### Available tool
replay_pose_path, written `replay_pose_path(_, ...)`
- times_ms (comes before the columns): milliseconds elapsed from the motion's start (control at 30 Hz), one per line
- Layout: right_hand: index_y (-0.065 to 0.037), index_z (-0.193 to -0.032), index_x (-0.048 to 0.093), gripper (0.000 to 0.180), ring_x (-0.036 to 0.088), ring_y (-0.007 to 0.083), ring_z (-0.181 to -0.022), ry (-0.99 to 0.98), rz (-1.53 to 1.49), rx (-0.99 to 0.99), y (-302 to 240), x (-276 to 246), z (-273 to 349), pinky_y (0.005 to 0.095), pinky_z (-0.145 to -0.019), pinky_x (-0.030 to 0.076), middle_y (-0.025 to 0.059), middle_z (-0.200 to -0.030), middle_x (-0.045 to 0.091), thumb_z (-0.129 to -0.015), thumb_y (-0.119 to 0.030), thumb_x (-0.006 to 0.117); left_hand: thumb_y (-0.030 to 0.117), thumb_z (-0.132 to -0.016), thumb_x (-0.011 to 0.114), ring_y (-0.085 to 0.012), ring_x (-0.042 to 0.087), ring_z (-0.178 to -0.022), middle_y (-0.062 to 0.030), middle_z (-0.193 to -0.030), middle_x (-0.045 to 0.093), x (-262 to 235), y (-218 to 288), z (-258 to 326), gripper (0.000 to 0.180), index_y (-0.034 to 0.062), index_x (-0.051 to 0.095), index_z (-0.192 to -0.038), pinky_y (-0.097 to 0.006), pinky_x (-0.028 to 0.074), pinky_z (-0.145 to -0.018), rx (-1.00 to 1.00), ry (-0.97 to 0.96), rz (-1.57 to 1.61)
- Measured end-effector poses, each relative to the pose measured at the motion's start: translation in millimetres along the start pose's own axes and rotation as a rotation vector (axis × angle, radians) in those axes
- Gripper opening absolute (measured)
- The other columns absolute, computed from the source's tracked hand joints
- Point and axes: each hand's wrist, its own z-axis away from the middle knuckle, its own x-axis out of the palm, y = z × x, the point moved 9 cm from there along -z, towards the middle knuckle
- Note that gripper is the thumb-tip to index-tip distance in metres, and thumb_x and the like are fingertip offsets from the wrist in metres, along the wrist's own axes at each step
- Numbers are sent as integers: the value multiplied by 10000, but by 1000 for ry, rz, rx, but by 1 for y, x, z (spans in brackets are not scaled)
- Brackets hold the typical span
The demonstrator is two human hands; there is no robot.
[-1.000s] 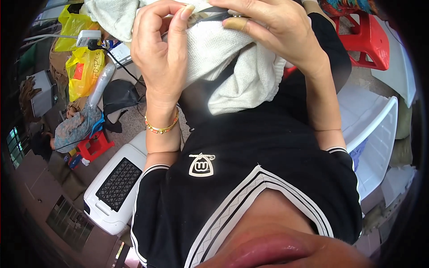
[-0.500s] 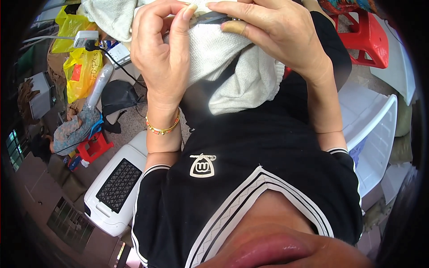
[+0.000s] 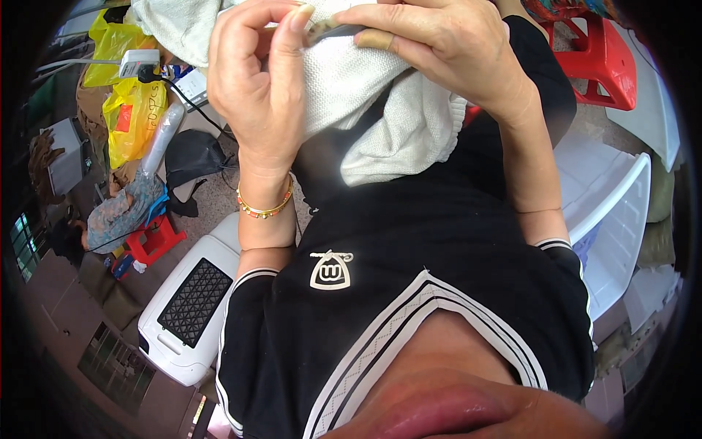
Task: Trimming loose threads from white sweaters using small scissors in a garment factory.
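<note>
As the head view looks down, a white knit cloth [image 3: 402,139] lies bunched over the lap, below and between the two hands. The left hand [image 3: 256,91] is partly curled, thumb and forefinger tips close together; whether cloth sits between them, I cannot tell. The right hand [image 3: 464,55] bends over the cloth, fingers drawn near a thumb with a tan wrap [image 3: 374,39] — its grip is hidden too. The knit looks soft, light and floppy, probably not slippery but easily snagged, so a flat pinch on a doubled fold or the ribbed edge [image 3: 458,117] should suit it best.
</note>
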Motion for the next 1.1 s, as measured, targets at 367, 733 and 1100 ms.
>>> replay_pose_path(367, -60, -1187, 681, 435, 514, 96, -772, -302, -202, 509, 10, 18, 13, 220, -662, 405, 12, -906, 600, -768, -80, 797, 133, -1021, 512, -142, 600, -1039, -78, -1117, 650, -90, -39, 34, 212, -6, 630, -1130, -277, 454, -926, -260, 65, -36)
replay_pose_path(733, 35, -973, 685, 271, 495, 95, -717, -209, -258, 471, 24, -18, 21, 214, -599, 338, 28, -815, 573, -721, 126, 649, 28, -912, 613, -137, 562, -784, -72, -907, 613, -81, 0, 38, 123, -23, 648, -1019, -247, 456, -723, -187, -103, -272)
replay_pose_path(1100, -2, -1070, 703, 372, 491, 138, -613, -78, -47, 707, 20, -20, 0, 256, -556, 374, 41, -738, 522, -711, -49, 786, 69, -853, 677, -248, 587, -921, -66, -1005, 640, -43, 20, 21, 149, 81, 714, -997, -357, 433, -829, 114, -85, -612)
